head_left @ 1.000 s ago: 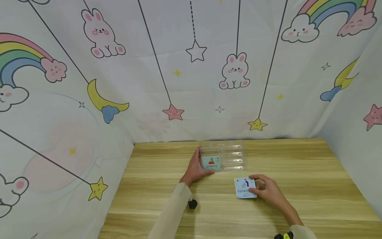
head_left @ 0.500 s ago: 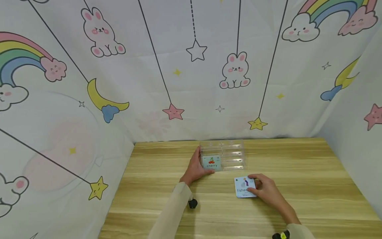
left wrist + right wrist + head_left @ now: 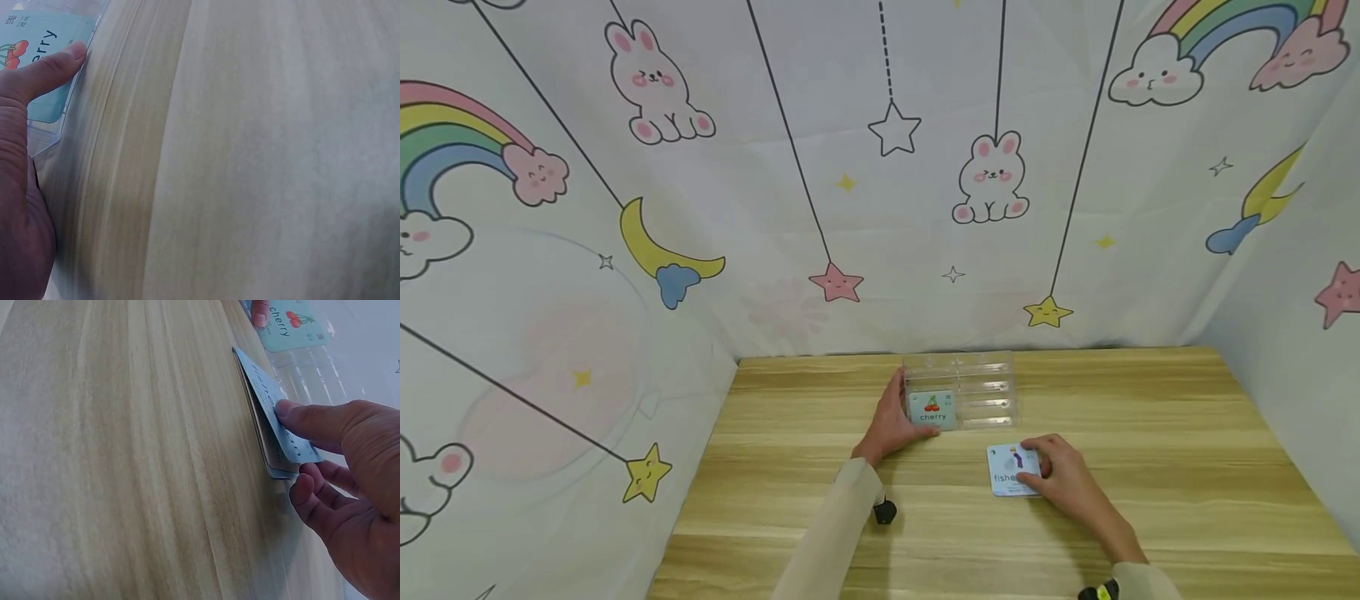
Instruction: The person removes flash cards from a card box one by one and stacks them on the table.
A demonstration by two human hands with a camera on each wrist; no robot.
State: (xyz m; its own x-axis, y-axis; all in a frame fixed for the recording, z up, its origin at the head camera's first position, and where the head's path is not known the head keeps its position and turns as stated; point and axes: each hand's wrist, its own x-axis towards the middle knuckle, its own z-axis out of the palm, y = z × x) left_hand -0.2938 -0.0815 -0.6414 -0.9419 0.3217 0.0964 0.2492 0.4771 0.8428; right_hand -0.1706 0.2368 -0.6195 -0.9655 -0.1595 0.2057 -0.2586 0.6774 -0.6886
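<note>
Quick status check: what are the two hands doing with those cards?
Left hand holds clear box, thumb by cherry card. Right hand lifts top card of stack. Nothing in the way.

The head view looks forward and down from above the table (image 3: 1150, 433), taking in both hands and the backdrop. Each wrist view sits low and very close, grazing the tabletop. All three views share the cherry card (image 3: 932, 409), upper left in the left wrist view, upper right in the right wrist view.

Wooden table (image 3: 1150, 433), cartoon backdrop cloth (image 3: 850, 208) with rabbits, stars, rainbows behind it
</note>
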